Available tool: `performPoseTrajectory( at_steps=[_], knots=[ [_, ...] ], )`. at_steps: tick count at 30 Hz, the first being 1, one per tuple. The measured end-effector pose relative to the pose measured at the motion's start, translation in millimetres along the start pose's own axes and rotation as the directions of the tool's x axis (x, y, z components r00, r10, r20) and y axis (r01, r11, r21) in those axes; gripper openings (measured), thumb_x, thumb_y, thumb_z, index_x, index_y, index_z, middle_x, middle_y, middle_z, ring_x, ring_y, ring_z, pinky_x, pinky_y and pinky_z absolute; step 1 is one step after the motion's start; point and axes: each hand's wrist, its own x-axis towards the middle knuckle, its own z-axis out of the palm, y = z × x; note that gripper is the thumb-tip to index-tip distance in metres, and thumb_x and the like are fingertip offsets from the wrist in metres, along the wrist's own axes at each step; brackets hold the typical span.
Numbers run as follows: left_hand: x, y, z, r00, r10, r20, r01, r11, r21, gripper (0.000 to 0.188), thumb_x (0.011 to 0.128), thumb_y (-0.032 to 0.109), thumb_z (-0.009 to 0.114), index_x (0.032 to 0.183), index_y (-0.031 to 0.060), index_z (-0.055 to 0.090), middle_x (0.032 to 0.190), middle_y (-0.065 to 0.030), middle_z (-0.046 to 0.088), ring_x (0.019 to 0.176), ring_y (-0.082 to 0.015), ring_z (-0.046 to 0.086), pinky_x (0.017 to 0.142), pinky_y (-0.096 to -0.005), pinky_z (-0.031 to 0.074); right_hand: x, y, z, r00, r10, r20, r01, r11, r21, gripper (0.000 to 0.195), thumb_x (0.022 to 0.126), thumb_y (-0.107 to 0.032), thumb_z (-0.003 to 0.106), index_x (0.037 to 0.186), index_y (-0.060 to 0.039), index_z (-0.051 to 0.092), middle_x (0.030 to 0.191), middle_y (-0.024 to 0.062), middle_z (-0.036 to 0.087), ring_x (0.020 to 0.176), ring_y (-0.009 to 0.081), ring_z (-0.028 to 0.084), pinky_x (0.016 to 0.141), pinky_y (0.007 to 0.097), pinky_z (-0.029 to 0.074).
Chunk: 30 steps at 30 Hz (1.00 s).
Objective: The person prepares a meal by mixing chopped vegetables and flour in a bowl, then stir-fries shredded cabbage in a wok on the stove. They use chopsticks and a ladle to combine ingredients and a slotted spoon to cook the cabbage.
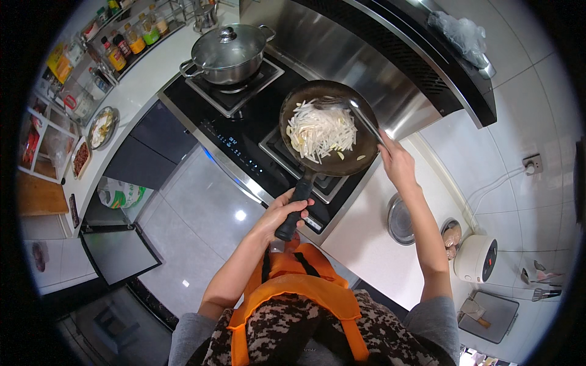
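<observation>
My left hand (286, 211) grips the black handle of a dark wok (361, 164) over the near burner of a black gas cooktop (247, 128). Pale shredded vegetable strips (320, 130), perhaps radish or potato, lie heaped in it with a few yellowish slices (340, 155) beside them. In my right hand (398, 164) is a metal spatula (366, 120). Its blade rests at the far side of the heap, partly among the strips.
A lidded steel pot (229, 57) stands on the other burner. The range hood (412, 59) overhangs the back. On the right counter are a glass lid (402, 219) and a white rice cooker (476, 258). Seasoning bottles (132, 39) and a plate of food (101, 128) stand left; a cabinet door (121, 254) hangs open.
</observation>
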Motion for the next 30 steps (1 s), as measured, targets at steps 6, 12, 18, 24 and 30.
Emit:
performPoseTrajectory(
  at_steps=[6,12,18,24,30],
  knots=[
    [1,2,1,1.0,-0.022,-0.014,0.022,1.0,0.006,0.052,0.091,0.006,0.061,0.136,-0.0003,0.038,0.107,-0.0133,0.058,0.076,-0.0141,0.055,0.051,-0.0241,0.049,-50,40,-16,0.894,0.337,0.295,-0.443,0.762,0.472,0.04,0.097,-0.021,0.057,0.133,-0.002,0.055,0.107,0.0152,0.069,0.092,0.0195,0.065,0.083,0.0281,0.049],
    [0,1,1,0.999,-0.018,-0.031,0.018,1.0,0.0,0.048,0.091,0.005,0.061,0.135,-0.0001,0.04,0.106,-0.0132,0.06,0.075,-0.0141,0.055,0.051,-0.0243,0.049,5,-4,30,0.852,0.316,0.417,-0.523,0.496,0.693,0.045,0.099,-0.028,0.055,0.138,-0.0086,0.052,0.069,-0.0053,0.047,0.047,0.003,0.036,0.04,0.0211,0.028],
    [-1,2,3,1.0,-0.017,-0.022,0.017,1.0,0.006,0.043,0.091,0.005,0.06,0.131,0.0007,0.044,0.106,-0.0118,0.061,0.074,-0.0131,0.055,0.051,-0.0238,0.049,-54,-25,-48,0.959,-0.157,0.238,0.184,0.978,-0.1,0.043,0.09,-0.016,0.063,0.133,-0.015,0.058,0.081,0.0085,0.062,0.058,0.0229,0.061,0.054,0.0349,0.05],
    [-1,2,3,1.0,-0.018,-0.023,0.018,1.0,0.013,0.042,0.091,0.007,0.06,0.13,0.0014,0.045,0.106,-0.0105,0.06,0.074,-0.0118,0.054,0.052,-0.0234,0.049,-72,-28,-143,0.977,-0.112,0.18,0.134,0.984,-0.117,0.045,0.086,-0.011,0.064,0.131,-0.0143,0.059,0.075,0.0115,0.058,0.056,0.0271,0.058,0.054,0.0385,0.049],
    [0,2,2,1.0,-0.02,-0.019,0.02,1.0,-0.007,0.043,0.092,0.008,0.061,0.131,0.0021,0.044,0.111,-0.0117,0.06,0.074,-0.0127,0.054,0.053,-0.0242,0.05,-64,-42,-112,0.931,0.158,0.328,-0.192,0.979,0.074,0.039,0.09,-0.013,0.063,0.128,-0.0087,0.061,0.098,0.0188,0.068,0.084,0.0349,0.066,0.075,0.0389,0.051]
  ],
)
